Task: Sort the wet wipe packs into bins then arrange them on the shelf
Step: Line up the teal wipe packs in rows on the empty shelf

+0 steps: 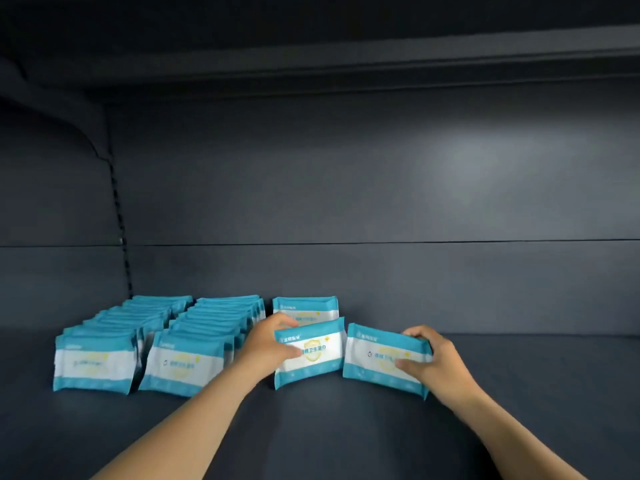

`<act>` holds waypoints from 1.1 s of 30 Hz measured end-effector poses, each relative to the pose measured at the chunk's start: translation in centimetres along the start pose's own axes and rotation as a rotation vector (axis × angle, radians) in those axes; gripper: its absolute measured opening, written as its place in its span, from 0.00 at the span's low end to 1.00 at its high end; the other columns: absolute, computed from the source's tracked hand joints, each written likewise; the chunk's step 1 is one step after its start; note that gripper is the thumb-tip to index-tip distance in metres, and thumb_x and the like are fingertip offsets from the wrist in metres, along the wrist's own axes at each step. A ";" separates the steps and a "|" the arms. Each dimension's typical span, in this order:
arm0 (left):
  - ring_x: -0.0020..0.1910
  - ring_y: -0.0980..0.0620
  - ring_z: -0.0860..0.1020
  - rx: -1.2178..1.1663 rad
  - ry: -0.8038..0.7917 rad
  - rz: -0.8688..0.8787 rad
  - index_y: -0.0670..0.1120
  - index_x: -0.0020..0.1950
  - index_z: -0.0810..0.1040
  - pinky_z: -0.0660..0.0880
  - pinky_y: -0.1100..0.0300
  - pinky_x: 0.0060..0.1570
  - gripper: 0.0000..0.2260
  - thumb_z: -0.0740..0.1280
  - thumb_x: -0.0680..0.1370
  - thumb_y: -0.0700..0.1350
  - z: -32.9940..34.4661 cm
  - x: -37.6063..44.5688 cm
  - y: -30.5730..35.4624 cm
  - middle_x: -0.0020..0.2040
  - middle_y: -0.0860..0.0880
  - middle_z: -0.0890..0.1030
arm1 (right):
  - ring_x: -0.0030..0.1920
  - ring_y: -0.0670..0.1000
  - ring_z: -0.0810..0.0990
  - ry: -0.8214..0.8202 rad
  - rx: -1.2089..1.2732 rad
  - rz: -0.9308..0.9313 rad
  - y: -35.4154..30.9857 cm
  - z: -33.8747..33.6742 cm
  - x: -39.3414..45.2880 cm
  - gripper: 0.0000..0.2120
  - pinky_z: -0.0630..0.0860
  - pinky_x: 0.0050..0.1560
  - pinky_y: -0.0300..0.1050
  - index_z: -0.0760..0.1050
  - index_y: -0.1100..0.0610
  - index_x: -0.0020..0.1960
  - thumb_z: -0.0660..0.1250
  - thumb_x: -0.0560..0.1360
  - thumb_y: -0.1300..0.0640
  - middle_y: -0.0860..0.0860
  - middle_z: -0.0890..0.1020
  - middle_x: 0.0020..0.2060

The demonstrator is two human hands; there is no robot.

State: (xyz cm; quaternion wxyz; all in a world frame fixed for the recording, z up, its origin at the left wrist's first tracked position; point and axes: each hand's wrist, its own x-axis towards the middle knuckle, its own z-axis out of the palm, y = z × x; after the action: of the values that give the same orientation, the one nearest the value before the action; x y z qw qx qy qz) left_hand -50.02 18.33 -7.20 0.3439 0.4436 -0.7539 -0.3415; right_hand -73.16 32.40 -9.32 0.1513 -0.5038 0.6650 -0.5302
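So the person's at the dark grey shelf (346,427) now, standing wet wipe packs up in front-to-back rows. Two full rows are already lined up on the left, the far-left row (95,362) and the second row (187,367) just beside it, all upright on their bottom edges with the printed faces out. A third row has only got going: one back pack (304,306) stands near the rear wall, and the left hand (266,348) is gripping the next pack (311,351) just in front of it, fingers curled over the top left corner and thumb on the front face. The right hand (433,358) pinches another pack (384,358) by its right end, fingers behind and thumb in front, and that one sits beside the left-hand pack, maybe starting a fourth row. Both held packs look tilted a bit, and I can't tell for sure if their bottoms are flat on the shelf. If I were doing this I'd square the left one up first, push it back until it touches the pack behind, and keep its left edge in line so the gap to the second row stays even. These soft packs flop easily, so let go slowly and only once it leans on its neighbour. The right one has nothing behind it to lean on, so I'd slide it all the way back or it'll likely tip over.
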 end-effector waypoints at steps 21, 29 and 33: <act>0.50 0.53 0.77 0.590 -0.065 0.214 0.47 0.51 0.80 0.73 0.60 0.52 0.12 0.74 0.70 0.37 -0.5 10.1 0.1 0.50 0.51 0.79 | 0.43 0.34 0.78 -0.020 -0.130 -0.009 1.0 0.6 0.6 0.16 0.73 0.38 0.29 0.71 0.45 0.48 0.74 0.70 0.61 0.41 0.81 0.45; 0.55 0.53 0.75 0.629 -0.039 0.280 0.48 0.54 0.78 0.72 0.59 0.55 0.15 0.75 0.69 0.41 -1.0 9.8 0.7 0.52 0.51 0.76 | 0.42 0.31 0.77 -0.037 -0.107 -0.032 0.4 2.2 1.1 0.15 0.71 0.38 0.26 0.70 0.46 0.49 0.72 0.72 0.62 0.41 0.80 0.44; 0.59 0.54 0.71 0.610 -0.159 0.295 0.51 0.61 0.74 0.69 0.58 0.61 0.25 0.77 0.67 0.43 -1.7 8.5 1.3 0.56 0.53 0.72 | 0.41 0.34 0.77 -0.089 -0.122 -0.114 -0.5 5.0 3.2 0.18 0.70 0.39 0.25 0.69 0.44 0.45 0.72 0.71 0.64 0.41 0.79 0.42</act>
State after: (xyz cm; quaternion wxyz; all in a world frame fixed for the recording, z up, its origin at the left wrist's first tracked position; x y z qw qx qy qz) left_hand -52.35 10.81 -3.39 0.1815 0.3843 -0.9016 -0.0804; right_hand -70.66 27.03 -9.82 0.1194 -0.5723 0.6587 -0.4736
